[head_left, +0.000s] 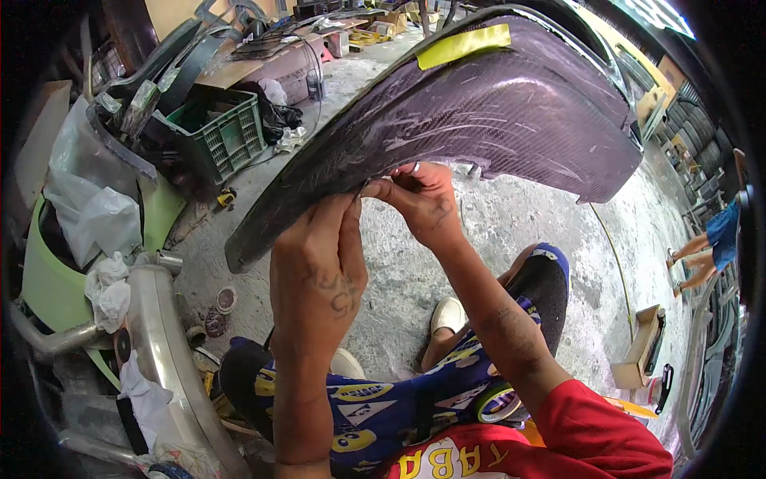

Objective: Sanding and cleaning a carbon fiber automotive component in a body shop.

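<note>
A dark, curved carbon-fibre car panel (495, 112) with pale scuffs fills the space in front of me, above the floor. Stuck near its top edge is a yellow tape strip (464, 46). My left hand (319, 263) is closed, its thumb and fingers pinching at the panel's lower edge. Close beside it, my right hand (423, 203) is closed too, thumb and index finger pressed together at the same edge. Whatever lies between the right fingertips is too small to make out. A roll of tape (499, 403) rests by my lap.
At left are a green crate (223, 132), a light-green car part (60, 271) and a metal exhaust muffler (163, 343). A cardboard box (638, 351) sits on the concrete floor at right. Another person (710, 243) stands at far right, near stacked tyres (694, 128).
</note>
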A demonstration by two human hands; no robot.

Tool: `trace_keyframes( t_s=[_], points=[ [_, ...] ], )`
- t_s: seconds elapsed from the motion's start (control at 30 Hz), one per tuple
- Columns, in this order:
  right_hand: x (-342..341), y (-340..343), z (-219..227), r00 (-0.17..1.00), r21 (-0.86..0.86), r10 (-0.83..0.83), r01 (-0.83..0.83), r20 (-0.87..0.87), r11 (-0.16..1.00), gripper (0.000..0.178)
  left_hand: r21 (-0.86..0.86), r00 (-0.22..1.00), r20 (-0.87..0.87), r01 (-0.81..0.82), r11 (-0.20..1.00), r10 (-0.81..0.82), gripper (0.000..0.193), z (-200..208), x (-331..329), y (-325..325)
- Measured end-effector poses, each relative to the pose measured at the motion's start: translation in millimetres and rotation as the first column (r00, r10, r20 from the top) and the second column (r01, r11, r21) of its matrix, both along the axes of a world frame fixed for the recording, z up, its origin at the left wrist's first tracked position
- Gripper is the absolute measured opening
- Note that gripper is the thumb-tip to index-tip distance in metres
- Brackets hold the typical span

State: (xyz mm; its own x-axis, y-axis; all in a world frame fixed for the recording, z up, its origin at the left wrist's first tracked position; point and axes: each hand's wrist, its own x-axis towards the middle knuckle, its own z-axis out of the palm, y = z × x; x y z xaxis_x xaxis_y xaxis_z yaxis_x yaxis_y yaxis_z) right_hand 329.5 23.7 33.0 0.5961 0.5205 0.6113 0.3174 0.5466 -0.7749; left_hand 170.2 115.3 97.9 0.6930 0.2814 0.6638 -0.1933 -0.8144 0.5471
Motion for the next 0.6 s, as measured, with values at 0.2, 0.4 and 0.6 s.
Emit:
trace_keyframes(
  t_s=[0.2,0.4,0.6],
  points=[
    [-4,3,-2,0.991,0.073,0.055,-0.046,-0.124,0.996,0.015,-0.086,0.999,0.008,0.042,0.995,-0.041,0.014,-1,-1,10],
    [-5,-2,5,0.998,-0.035,0.029,-0.031,-0.063,0.999,0.015,-0.094,0.998,0.030,0.066,0.993,-0.063,0.015,-2,-3,16],
    [-5,1,1,0.983,0.093,0.103,-0.089,-0.152,0.992,0.010,-0.155,0.996,-0.053,0.066,0.986,-0.075,0.016,4,-6,14]
  ],
)
